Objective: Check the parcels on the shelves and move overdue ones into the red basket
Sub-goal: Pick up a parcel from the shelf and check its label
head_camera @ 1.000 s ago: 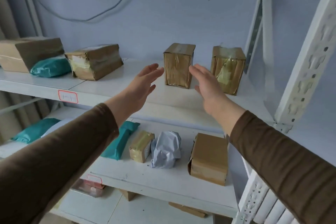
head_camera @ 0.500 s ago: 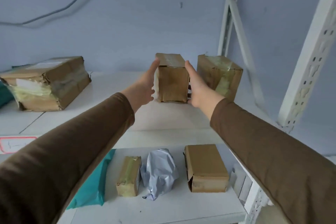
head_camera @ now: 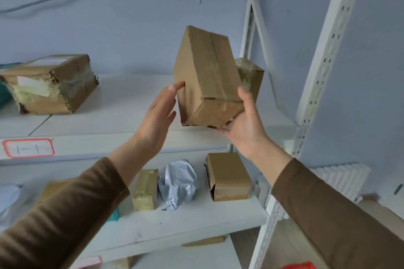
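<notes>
A taped brown cardboard parcel (head_camera: 207, 76) is lifted off the upper shelf (head_camera: 122, 102) and tilted back, its taped end facing me. My right hand (head_camera: 244, 124) cups it from below and from the right side. My left hand (head_camera: 159, 113) is spread flat, its thumb tip touching the parcel's left face. A second taped box (head_camera: 251, 74) stands on the shelf just behind, mostly hidden. A sliver of the red basket (head_camera: 299, 265) shows at the bottom edge.
A torn, taped box (head_camera: 52, 85) lies at the upper shelf's left. On the lower shelf (head_camera: 196, 218) sit a small taped box (head_camera: 145, 190), a crumpled grey bag (head_camera: 178, 183) and a brown box (head_camera: 228, 177). White slotted uprights (head_camera: 323, 54) stand at right.
Both hands reached the upright parcel, clasped its sides, then raised it off the shelf and tipped it back. My right hand shifted under it; my left hand loosened to a thumb touch.
</notes>
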The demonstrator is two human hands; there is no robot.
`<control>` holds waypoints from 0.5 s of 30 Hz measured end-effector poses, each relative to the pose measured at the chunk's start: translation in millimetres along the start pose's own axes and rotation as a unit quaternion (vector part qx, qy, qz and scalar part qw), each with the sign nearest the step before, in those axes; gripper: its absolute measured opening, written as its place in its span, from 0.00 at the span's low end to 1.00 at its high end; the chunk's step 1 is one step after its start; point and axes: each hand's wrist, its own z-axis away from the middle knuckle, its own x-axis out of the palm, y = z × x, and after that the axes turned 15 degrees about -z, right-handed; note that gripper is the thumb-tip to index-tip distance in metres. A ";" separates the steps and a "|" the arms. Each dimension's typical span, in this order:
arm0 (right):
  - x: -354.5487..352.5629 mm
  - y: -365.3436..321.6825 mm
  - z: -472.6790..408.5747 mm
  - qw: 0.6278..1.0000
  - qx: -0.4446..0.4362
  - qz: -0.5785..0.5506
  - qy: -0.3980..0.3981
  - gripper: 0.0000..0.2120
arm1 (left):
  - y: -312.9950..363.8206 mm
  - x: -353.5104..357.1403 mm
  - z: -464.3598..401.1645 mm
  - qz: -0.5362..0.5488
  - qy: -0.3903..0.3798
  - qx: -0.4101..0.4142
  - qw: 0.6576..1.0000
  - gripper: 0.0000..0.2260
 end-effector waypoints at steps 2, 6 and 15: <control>-24.1 -2.2 33.3 0.995 0.056 -0.071 -0.030 0.32 | 1.2 11.2 25.5 0.019 0.002 -0.001 1.000 0.18; -70.2 1.3 87.5 0.974 0.135 -0.179 -0.042 0.43 | 11.6 47.4 76.2 -0.010 0.024 -0.009 1.000 0.22; -117.6 11.7 159.0 0.982 0.122 -0.142 -0.029 0.46 | 24.9 100.1 149.4 -0.072 -0.049 -0.093 0.992 0.32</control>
